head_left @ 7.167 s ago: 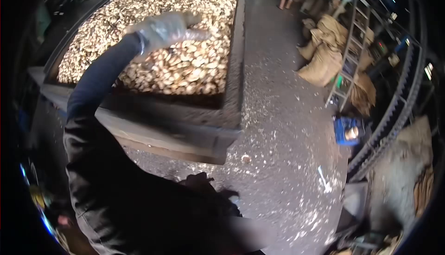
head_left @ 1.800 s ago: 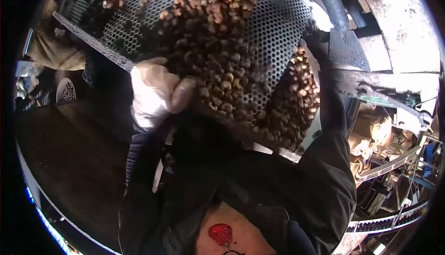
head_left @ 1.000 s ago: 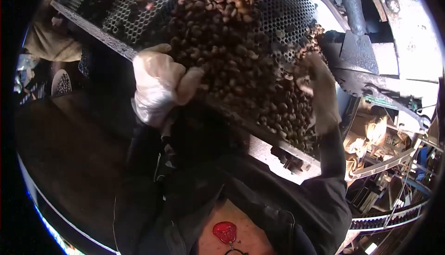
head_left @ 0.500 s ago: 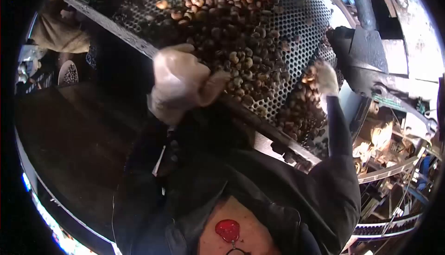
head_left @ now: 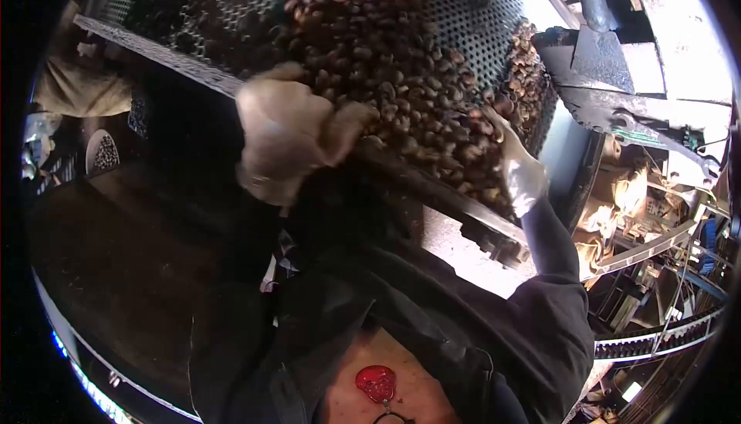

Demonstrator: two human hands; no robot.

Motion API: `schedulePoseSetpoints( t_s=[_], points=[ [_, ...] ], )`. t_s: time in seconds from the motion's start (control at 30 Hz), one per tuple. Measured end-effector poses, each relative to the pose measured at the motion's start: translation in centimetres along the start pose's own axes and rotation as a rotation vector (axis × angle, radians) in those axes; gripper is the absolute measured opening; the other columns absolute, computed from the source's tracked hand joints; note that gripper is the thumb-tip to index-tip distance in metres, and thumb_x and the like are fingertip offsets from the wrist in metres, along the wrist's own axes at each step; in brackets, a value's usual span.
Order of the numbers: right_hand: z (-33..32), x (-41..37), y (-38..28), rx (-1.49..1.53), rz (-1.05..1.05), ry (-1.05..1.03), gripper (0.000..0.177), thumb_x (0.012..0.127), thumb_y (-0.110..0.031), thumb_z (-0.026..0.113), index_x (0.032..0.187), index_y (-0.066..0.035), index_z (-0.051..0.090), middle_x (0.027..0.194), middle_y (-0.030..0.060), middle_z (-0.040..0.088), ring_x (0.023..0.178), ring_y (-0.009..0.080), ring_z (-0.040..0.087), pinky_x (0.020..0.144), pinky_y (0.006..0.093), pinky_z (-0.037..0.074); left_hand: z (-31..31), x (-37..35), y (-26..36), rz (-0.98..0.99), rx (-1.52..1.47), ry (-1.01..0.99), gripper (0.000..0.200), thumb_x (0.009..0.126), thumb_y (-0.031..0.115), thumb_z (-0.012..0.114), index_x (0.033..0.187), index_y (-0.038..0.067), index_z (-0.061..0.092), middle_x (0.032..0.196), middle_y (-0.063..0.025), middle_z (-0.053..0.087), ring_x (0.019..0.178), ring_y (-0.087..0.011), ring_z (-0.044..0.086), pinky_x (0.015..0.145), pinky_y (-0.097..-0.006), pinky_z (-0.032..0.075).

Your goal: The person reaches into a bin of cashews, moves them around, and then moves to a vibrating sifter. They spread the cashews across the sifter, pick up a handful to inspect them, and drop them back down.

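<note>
Brown cashew-like nuts (head_left: 386,69) lie in a wide heap on a perforated metal tray (head_left: 475,19). My left hand (head_left: 297,131), in a pale glove, is over the tray's near edge, its fingers bent and blurred; whether anything is between them cannot be made out. At the right end of the heap, my right hand (head_left: 521,165), in a whitish glove, touches the nuts with its fingers stretched out and pointing away from me.
A metal scraper (head_left: 602,57) with a dark handle rests beyond the tray's right side. At the left are a sack (head_left: 81,88) and a small container of dark pieces (head_left: 102,152). Metal framework (head_left: 656,246) stands at the lower right.
My right hand has moved nearer and slightly left along the tray. Nuts now cover more of the near right holes. My left hand has shifted slightly left.
</note>
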State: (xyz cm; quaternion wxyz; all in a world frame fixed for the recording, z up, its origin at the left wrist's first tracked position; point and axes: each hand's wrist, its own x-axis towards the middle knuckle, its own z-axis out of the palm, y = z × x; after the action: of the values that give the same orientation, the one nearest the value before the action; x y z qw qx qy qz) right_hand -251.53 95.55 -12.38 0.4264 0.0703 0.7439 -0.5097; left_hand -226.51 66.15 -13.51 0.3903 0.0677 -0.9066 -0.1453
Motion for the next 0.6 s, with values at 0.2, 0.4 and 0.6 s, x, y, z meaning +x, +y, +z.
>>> schedulePoseSetpoints(
  t_s=[0.2, 0.4, 0.6],
  points=[
    [-2.3, 2.0, -2.8, 0.183, -0.091, -0.182, 0.041, 0.123, -0.046, 0.057, 0.13, -0.007, 0.07, 0.116, 0.0109, 0.086, 0.098, 0.0264, 0.081, 0.087, 0.0434, 0.068, 0.4, 0.7, 2.3, 0.028, 0.037, -0.015, 0.044, 0.09, 0.024, 0.092, 0.063, 0.016, 0.057, 0.061, -0.0043, 0.049, 0.06, -0.0326, 0.055, 0.088, -0.0548, 0.066],
    [-0.5, 3.5, -9.9, -0.132, -0.459, -0.001, 0.038, 0.122, -0.039, 0.06, 0.142, -0.008, 0.069, 0.113, 0.0038, 0.078, 0.098, 0.015, 0.076, 0.073, 0.0291, 0.063, -0.1, 0.1, 2.4, -0.025, 0.142, 0.036, 0.042, 0.09, 0.021, 0.094, 0.064, 0.014, 0.062, 0.065, -0.0048, 0.052, 0.067, -0.0334, 0.058, 0.092, -0.0536, 0.064],
    [-5.3, 19.3, -11.9, -0.542, -0.503, 0.223, 0.034, 0.12, -0.032, 0.064, 0.144, -0.008, 0.069, 0.114, 0.005, 0.079, 0.094, 0.0149, 0.077, 0.069, 0.0317, 0.064, -0.5, 0.5, 4.5, -0.163, 0.146, -0.095, 0.032, 0.081, 0.026, 0.097, 0.068, 0.012, 0.071, 0.064, -0.005, 0.054, 0.067, -0.0336, 0.061, 0.088, -0.0532, 0.066]
  ],
)
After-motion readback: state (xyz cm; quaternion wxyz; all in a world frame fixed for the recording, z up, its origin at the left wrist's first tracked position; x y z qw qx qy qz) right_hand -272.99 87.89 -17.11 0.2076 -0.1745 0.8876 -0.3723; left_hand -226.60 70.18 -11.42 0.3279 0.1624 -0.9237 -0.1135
